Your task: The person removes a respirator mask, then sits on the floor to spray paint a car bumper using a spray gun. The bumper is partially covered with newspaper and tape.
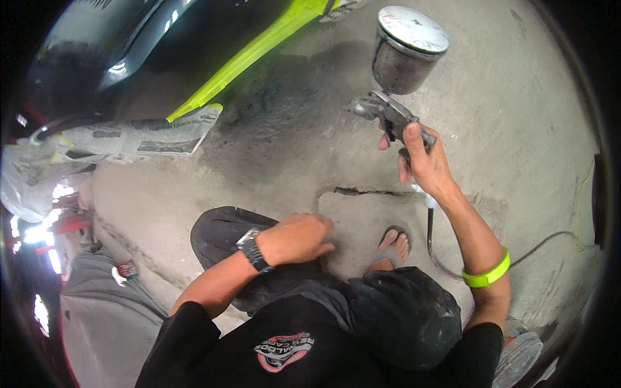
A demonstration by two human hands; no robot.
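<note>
My right hand [422, 155] is closed on a metal spray gun [381, 110], its nozzle pointing left and a round paint cup [404, 61] on top. A hose [431, 233] runs down from the grip. My left hand [297, 239] is over my bent knee, fingers loosely curled, slightly blurred and apart from the thumb, with nothing visible in them. Beyond the gun, at upper left, is a glossy dark vehicle panel [90, 45] edged with lime-green tape [239, 61] and masking newspaper [168, 132].
The concrete floor [524, 149] has a crack below the gun, and the hose lies across it to the right. Crumpled plastic sheeting [26, 187], grey cloth [103, 310] and red glossy parts [71, 223] are at left. My sandalled foot [394, 242] rests near my left hand.
</note>
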